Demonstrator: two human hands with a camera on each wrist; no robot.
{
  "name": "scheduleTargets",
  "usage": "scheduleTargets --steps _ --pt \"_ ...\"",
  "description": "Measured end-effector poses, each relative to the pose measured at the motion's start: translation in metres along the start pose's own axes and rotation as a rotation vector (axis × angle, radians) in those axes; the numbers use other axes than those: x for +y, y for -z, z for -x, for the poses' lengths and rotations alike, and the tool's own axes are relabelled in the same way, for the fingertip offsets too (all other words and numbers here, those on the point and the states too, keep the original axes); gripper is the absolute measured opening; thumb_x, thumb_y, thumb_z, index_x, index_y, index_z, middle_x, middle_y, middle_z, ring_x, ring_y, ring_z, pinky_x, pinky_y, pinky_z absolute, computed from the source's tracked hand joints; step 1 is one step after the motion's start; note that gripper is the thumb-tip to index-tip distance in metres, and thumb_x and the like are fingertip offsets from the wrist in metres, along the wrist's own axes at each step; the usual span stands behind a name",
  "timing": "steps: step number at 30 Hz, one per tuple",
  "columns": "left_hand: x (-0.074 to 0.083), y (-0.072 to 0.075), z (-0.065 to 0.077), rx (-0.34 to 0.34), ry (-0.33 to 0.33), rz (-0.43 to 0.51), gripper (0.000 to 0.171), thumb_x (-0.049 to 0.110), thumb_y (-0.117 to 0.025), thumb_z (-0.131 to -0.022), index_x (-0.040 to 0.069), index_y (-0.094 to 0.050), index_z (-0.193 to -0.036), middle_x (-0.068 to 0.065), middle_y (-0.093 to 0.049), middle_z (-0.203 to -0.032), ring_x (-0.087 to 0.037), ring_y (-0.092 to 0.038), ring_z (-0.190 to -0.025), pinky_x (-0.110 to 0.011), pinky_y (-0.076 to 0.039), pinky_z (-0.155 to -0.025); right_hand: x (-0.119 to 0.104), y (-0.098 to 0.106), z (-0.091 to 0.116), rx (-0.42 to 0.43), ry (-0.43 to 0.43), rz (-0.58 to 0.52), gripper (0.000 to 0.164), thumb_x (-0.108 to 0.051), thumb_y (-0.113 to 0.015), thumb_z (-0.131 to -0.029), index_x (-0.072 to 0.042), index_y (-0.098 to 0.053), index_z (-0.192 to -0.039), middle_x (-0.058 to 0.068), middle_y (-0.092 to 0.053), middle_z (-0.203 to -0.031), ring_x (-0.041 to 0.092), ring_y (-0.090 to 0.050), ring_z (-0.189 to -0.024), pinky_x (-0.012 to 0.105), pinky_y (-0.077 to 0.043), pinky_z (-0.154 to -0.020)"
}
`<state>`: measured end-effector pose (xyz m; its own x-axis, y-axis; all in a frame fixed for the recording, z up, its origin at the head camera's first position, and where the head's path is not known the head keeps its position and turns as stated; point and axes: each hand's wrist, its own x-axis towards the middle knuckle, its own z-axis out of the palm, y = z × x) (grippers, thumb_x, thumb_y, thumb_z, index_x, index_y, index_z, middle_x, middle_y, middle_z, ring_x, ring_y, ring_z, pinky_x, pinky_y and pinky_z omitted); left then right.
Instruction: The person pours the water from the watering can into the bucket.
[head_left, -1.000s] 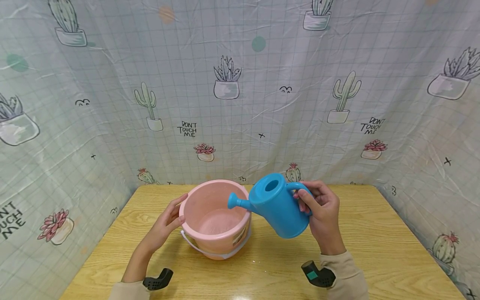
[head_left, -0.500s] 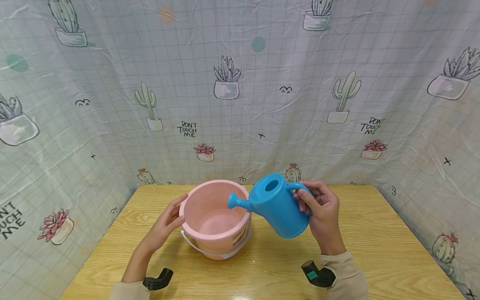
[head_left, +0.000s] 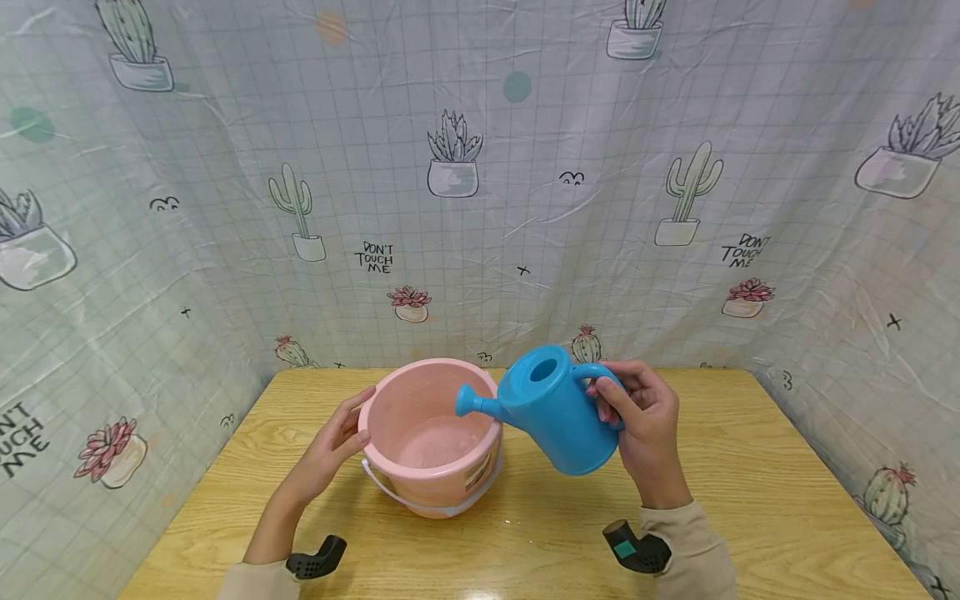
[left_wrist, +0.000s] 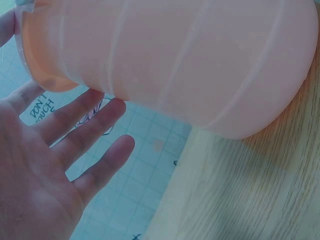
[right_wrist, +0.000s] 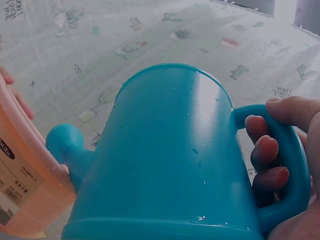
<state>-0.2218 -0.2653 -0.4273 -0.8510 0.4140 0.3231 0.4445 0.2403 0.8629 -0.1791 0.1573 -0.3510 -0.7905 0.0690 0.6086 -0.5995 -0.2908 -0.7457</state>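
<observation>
A pink bucket stands on the wooden table, its white handle hanging down in front. My left hand rests against its left side, thumb and forefinger at the rim. In the left wrist view, the fingers are spread and fairly straight along the outer wall. My right hand grips the handle of a blue watering can, fingers curled through the loop. The can tilts left, its spout over the bucket's right rim and the spout head above the inside. Water drops dot the can's side in the right wrist view.
The wooden table spreads around the bucket, with a few small wet spots in front of it. A cactus-print curtain closes off the back and both sides. Each wrist carries a black device.
</observation>
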Motion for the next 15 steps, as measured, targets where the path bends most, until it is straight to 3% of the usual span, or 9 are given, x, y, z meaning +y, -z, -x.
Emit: scheduleTargets --steps 15 --pt "0.0012 -0.0001 0.0000 0.004 0.004 -0.010 0.060 0.006 -0.045 -0.100 0.016 -0.023 -0.154 -0.024 -0.030 -0.154 0.003 -0.047 -0.128 -0.017 -0.046 -0.095 0.0002 0.0007 -0.0002 -0.002 -0.001 0.006 0.020 0.005 -0.051 -0.095 -0.004 -0.064 -0.107 -0.002 -0.071 -0.084 0.008 -0.056 -0.060 0.020 -0.046 -0.058"
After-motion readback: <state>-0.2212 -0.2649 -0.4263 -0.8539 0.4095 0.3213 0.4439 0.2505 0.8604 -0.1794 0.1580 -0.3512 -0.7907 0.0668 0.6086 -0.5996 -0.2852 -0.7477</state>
